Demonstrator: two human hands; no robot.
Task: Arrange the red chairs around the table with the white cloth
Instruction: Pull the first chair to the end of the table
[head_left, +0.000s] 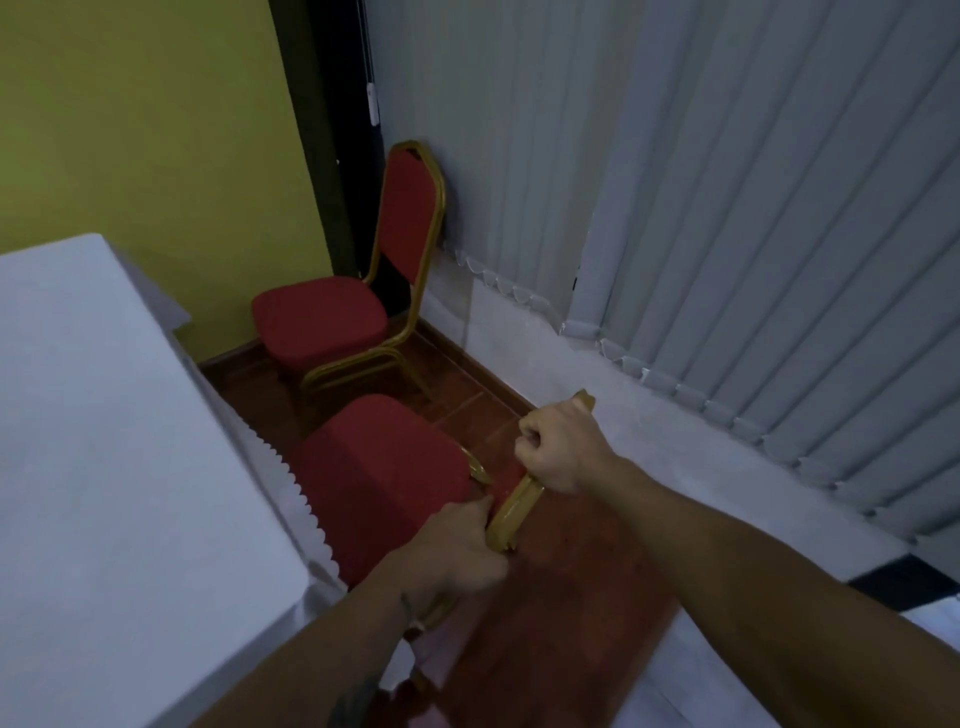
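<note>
A red chair with a gold frame (379, 467) stands right below me, its seat close to the hanging edge of the white cloth on the table (104, 441) at the left. My left hand (457, 551) grips the near end of its gold backrest top. My right hand (561, 447) grips the far end of the same backrest. A second red chair (322, 322) stands farther off in the corner, its back toward the blinds and its seat facing the table.
Grey vertical blinds (727, 234) run along the right side above a pale low wall. A yellow wall (156, 130) closes the far left. Reddish floor tiles (561, 623) form a narrow strip between table and wall.
</note>
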